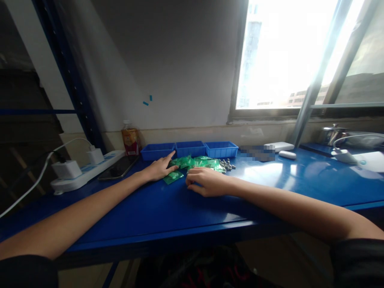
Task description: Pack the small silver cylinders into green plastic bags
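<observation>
We see the green packets (pixel 207 163) heaped on the desk (pixel 156 216) just in front of the middle blue bin (pixel 190 151), probably put there so both hands reach them easily. Our hands are near each other but apart. The left hand (pixel 157 169), front-left of that bin, has its fingers spread over the heap's edge, perhaps to steady it. The right hand (pixel 207 182), front-right of the bin, has its fingers curled; we cannot tell whether they hold anything. Small metallic pieces (pixel 227 165) sit right of the bin's front, beside the heap. The packets look thin, glossy and partly see-through, crinkled where they overlap.
</observation>
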{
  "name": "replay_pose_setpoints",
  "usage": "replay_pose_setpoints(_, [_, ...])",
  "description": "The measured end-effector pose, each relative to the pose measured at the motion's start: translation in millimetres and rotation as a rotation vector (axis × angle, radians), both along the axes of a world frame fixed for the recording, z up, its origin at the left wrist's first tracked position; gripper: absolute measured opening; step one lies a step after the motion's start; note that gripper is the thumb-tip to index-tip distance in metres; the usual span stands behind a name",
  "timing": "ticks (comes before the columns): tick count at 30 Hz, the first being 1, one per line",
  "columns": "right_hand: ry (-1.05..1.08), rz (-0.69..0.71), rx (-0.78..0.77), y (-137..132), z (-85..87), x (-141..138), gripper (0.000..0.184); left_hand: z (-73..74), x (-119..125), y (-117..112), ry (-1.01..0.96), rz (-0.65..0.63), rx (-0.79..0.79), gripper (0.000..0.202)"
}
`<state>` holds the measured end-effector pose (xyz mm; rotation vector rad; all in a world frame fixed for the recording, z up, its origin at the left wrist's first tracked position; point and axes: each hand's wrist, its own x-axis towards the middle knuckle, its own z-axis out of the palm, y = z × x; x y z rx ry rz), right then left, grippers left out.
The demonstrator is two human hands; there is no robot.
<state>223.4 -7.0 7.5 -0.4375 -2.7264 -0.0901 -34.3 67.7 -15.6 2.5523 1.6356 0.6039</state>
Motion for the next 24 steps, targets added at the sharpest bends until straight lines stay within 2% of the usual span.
replay_pose_setpoints(7, [-0.003,-0.059,-0.039,-6,0.5,-1,0.016,1.9,4,-3,-0.022,-0.063,0.034,0.06])
replay_pose_setpoints(12, [-0.025,-0.054,-0.033,-5,-0.4,-1,0.019,4.9,8,-10,-0.092,-0.147,0.189,0.053])
replay_pose_setpoints(18, [0.073,-0.045,-0.015,-4,2.6,-2,0.018,11.9,15,-21,-0.109,-0.136,0.345,0.049])
replay_pose_setpoints(21, [0.236,-0.155,-0.037,-1,4.9,-2,0.02,16.7,23,-31,-0.159,-0.149,0.421,0.047])
replay_pose_setpoints(24, [0.438,-0.319,-0.223,5,5.2,-3,0.033,19.9,36,-45,-0.17,-0.199,0.451,0.046])
